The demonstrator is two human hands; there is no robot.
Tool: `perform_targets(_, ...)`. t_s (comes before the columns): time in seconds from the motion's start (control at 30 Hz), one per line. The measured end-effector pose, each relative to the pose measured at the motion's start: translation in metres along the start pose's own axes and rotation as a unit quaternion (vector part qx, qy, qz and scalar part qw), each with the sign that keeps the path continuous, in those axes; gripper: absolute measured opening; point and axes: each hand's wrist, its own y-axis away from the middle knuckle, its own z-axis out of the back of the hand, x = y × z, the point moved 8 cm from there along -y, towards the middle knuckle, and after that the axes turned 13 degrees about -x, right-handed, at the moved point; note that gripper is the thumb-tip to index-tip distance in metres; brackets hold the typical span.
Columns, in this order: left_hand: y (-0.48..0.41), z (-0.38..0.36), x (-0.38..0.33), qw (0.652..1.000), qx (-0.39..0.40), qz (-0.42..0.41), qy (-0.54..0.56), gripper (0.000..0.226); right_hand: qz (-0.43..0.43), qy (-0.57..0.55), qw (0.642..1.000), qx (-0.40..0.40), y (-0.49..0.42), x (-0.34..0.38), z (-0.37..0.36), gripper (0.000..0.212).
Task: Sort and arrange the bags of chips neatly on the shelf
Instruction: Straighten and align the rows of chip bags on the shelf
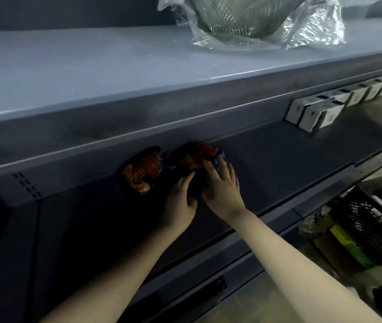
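"Both hands are in on the right bag (193, 158), going by the head view. Where does each one sit?"

"Right hand (222, 186) lies spread over the bag's right side, fingers straight, pressing rather than gripping. Left hand (180, 198) is against the near left edge, and its fingers look straight too. The dark hides the thumb, so I can't swear nothing is hooked under."

"And the bags themselves?"

"Two, side by side at the back of the shelf (278, 159), tucked under the upper shelf (92, 66). The left bag (142, 171) is just beside the one being handled, perhaps touching. It's too dim to say, or to tell whether they stand upright or lean."

"How would you expect one to handle?"

"Light, puffed with air, in slick crinkly film with brittle chips inside. Squeeze it and they'll likely crack, and flat palms may slide on the film. I'd take it gently by the two side edges or the top seam, then nudge it square with open fingers."

"Anything nearby to mind?"

"A wrapped colander (243, 17) on the upper shelf, white boxes (313, 113) farther right along the shelf, a crate (372, 229) low on the right — all well apart from the bags"
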Motion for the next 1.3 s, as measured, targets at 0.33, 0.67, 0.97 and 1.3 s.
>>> perform_targets(0.33, -0.024, -0.039, 0.013, 0.993, 0.071, -0.031, -0.094, 0.064, 0.008, 0.037, 0.996, 0.084, -0.032, -0.011, -0.036, 0.072)
perform_targets(0.67, -0.017, -0.049, 0.003, 0.995, 0.051, -0.062, -0.051, 0.063, -0.013, -0.056, 0.998, 0.001, -0.032, -0.024, -0.026, 0.062)
perform_targets(0.97, -0.009, -0.006, -0.021, 0.968, -0.029, 0.095, 0.232, 0.052, -0.02, -0.142, 0.981, -0.134, -0.011, -0.025, 0.009, 0.068)
perform_targets(1.3, 0.001, 0.119, 0.015, 0.855, 0.036, 0.248, 0.453, 0.061, 0.303, -0.115, 0.931, -0.167, 0.04, 0.088, 0.018, 0.061)
